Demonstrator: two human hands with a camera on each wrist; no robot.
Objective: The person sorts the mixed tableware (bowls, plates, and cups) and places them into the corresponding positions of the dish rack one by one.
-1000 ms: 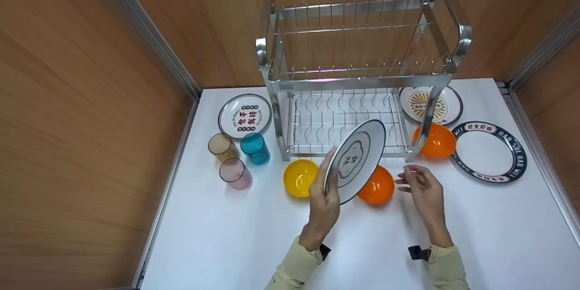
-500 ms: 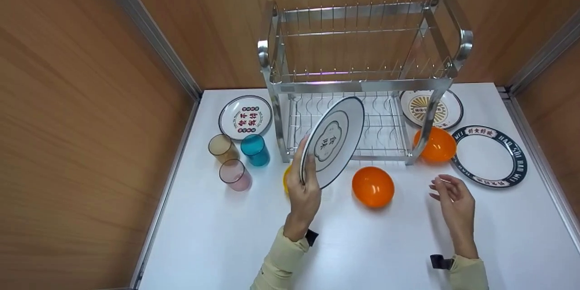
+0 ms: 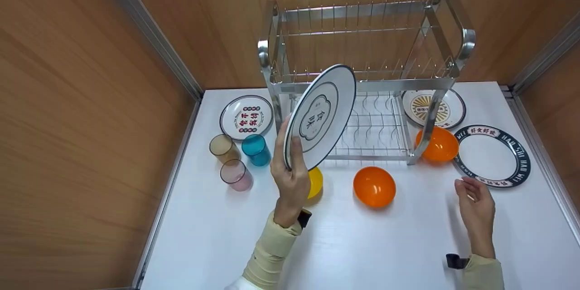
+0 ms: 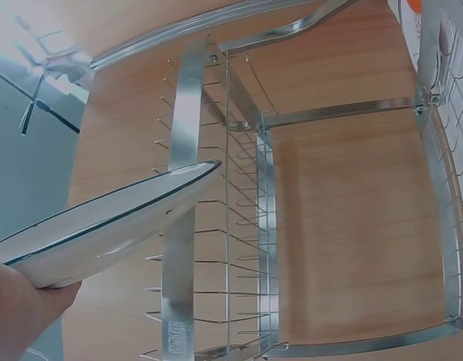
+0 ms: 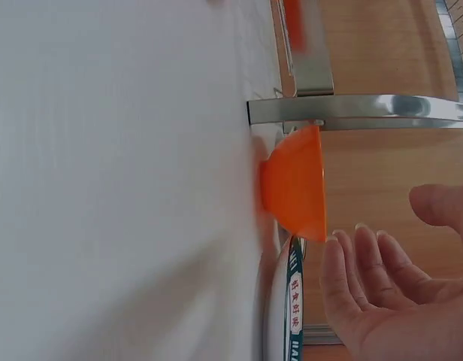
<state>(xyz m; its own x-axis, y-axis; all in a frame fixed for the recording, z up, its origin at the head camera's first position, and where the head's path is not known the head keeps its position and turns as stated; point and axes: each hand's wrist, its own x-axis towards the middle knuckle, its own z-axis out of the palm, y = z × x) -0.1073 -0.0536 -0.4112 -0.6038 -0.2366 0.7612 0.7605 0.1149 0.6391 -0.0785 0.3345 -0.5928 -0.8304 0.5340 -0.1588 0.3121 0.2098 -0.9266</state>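
Observation:
My left hand [image 3: 292,179] grips a white plate [image 3: 322,118] with a dark rim by its lower left edge, tilted steeply before the metal dish rack [image 3: 362,85]. In the left wrist view the plate [image 4: 111,218] is seen edge-on beside the rack's upper tier [image 4: 185,226]. Below the left hand a yellow bowl [image 3: 315,183] is partly hidden. My right hand [image 3: 478,204] holds nothing, fingers loosely bent, near the dark-rimmed plate [image 3: 521,163] and an orange bowl [image 3: 437,145]. The right wrist view shows that orange bowl [image 5: 295,184] beyond the fingertips.
Another orange bowl [image 3: 374,187] stands in front of the rack. At left are an amber glass [image 3: 223,147], a blue glass [image 3: 256,150], a pink glass [image 3: 236,176] and a plate [image 3: 246,118] with red characters. A gold-patterned plate [image 3: 448,108] lies behind the rack's right leg.
My left hand has carried the plate left and up toward the rack's upper tier, uncovering the middle orange bowl. The right hand has moved right, away from that bowl.

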